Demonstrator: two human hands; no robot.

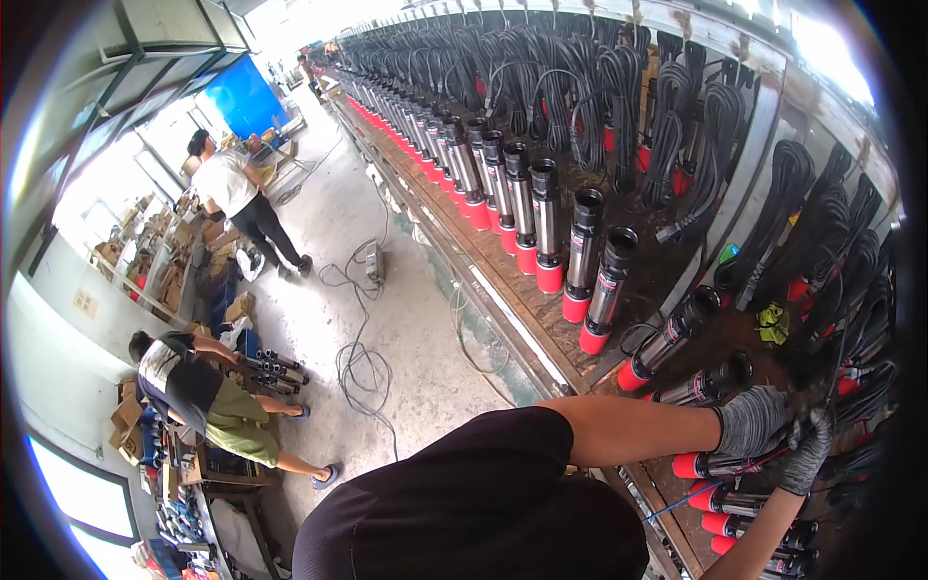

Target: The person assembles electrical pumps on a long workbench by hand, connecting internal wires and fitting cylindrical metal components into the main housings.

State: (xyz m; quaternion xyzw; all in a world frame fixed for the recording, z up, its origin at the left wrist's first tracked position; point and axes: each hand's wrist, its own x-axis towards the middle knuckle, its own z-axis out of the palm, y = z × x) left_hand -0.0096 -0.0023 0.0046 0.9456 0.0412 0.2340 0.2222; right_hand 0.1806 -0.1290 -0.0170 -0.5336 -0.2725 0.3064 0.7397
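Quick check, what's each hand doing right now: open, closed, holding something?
Left hand: gloved, back toward the camera; cannot tell whether it is open or holding anything.
Right hand: gloved, close beside the left; its grip cannot be told either.

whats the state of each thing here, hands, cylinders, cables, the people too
left hand, gloved, close to the right; grip unclear
right hand, gloved; grip unclear
red-ended cylinders, upright in a long row
black cables, looped into bundles
loose cable, spread in loops
person in white top, standing
person in green shorts, bent forward
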